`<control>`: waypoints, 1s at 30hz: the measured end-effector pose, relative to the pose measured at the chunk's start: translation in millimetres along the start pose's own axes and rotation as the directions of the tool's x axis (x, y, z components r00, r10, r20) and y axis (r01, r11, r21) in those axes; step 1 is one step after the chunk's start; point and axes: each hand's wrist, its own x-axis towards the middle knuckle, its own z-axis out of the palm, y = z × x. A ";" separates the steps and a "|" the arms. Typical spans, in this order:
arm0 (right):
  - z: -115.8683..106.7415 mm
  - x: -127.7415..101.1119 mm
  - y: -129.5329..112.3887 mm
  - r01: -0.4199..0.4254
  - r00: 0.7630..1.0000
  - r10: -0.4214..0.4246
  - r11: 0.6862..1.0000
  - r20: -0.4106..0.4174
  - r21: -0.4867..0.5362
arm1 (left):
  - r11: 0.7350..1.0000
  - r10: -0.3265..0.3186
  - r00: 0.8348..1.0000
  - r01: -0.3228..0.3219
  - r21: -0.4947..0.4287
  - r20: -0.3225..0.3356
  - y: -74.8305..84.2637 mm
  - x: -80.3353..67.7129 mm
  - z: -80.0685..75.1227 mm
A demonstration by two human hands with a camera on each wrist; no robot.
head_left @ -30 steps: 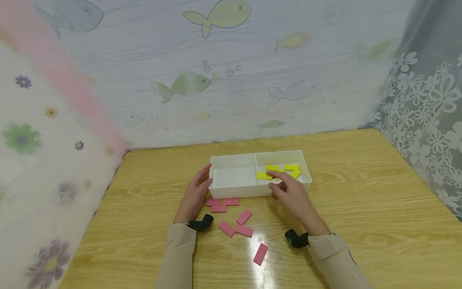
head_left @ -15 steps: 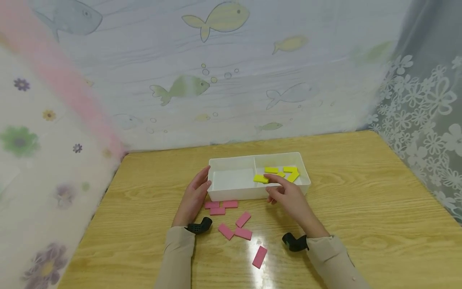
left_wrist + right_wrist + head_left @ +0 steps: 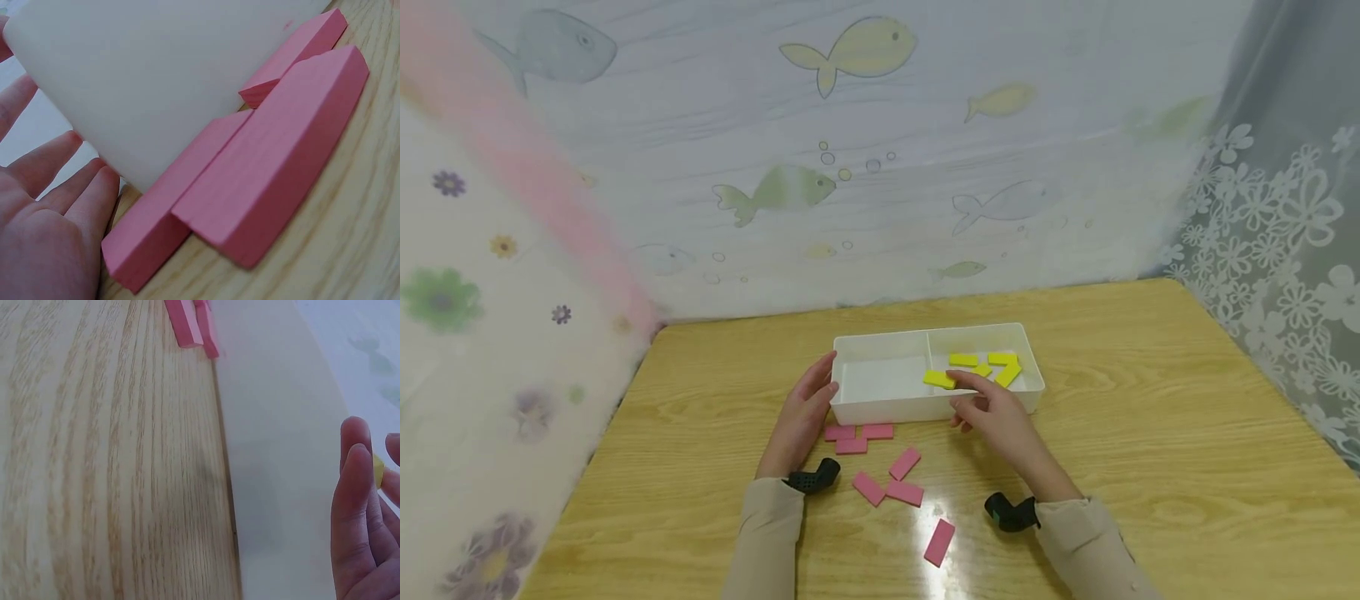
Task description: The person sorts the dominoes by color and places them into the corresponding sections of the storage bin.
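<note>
A white two-compartment tray (image 3: 880,412) stands on the table, its left compartment bare. Several yellow wooden blocks (image 3: 964,360) lie in its right compartment. My right hand (image 3: 1000,417) reaches over the front wall and holds one yellow block (image 3: 939,379), which overlaps the divider in the head view. Only a sliver of that yellow block (image 3: 377,470) shows between the fingers in the right wrist view. My left hand (image 3: 800,421) rests against the tray's left end with its fingers extended, fingertips touching the outer wall in the left wrist view.
Several pink wooden blocks (image 3: 905,492) lie on the wooden table (image 3: 700,467) in front of the tray. Some pink blocks (image 3: 281,150) sit close along its front wall. A fish-patterned curtain (image 3: 880,233) hangs behind the table.
My right hand has shifted slightly left, bringing the yellow block from beside the divider to over it. The left hand stays at the tray's end. The head view has tilted up a little.
</note>
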 end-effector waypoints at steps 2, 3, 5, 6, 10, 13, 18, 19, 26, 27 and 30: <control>0.3 4.7 10.2 0.000 1.000 0.000 1.000 -0.005 0.009 | 1.000 0.001 1.000 -0.001 -0.005 -0.004 0.1 0.2 0.2; 0.4 7.0 15.0 -0.001 1.000 0.001 1.000 -0.007 0.014 | 1.000 0.000 1.000 0.000 -0.007 -0.006 -0.1 0.3 0.1; 0.3 9.8 20.5 0.000 1.000 0.000 1.000 -0.007 0.022 | 1.000 0.006 1.000 -0.007 -0.014 -0.007 -1.8 1.3 -0.7; 0.1 10.0 20.4 -0.002 1.000 0.002 1.000 -0.007 0.029 | 1.000 0.010 1.000 -0.010 -0.019 -0.007 -3.0 2.0 -1.3; -0.5 8.2 16.1 -0.011 1.000 0.011 0.998 -0.006 0.063 | 0.999 0.016 1.000 -0.016 -0.036 -0.010 -12.1 5.4 -5.7; -0.5 3.1 5.9 -0.011 1.000 0.012 0.997 -0.010 0.079 | 0.999 0.009 1.000 -0.010 -0.041 -0.019 -17.5 7.0 -7.9; 0.4 -5.0 -7.9 -0.011 1.000 0.013 0.998 -0.024 0.065 | 0.999 0.000 1.000 -0.001 -0.035 -0.016 -15.8 4.1 -6.1; 0.6 -5.7 -8.7 -0.015 0.999 0.017 0.998 -0.027 0.065 | 1.000 -0.003 1.000 0.002 -0.031 -0.016 -13.9 2.9 -5.2; -0.3 0.2 2.8 0.000 0.998 0.005 0.996 -0.060 0.091 | 1.000 -0.005 1.000 0.005 -0.001 0.003 -3.1 -0.9 -0.8; -0.5 2.0 6.6 -0.001 0.998 0.007 0.996 -0.062 0.092 | 1.000 -0.006 1.000 0.006 0.002 0.003 -2.7 -0.7 -0.8; -1.3 7.7 17.0 0.007 0.998 -0.001 0.996 -0.066 0.087 | 1.000 -0.005 1.000 0.005 0.009 0.002 -2.4 1.4 -1.1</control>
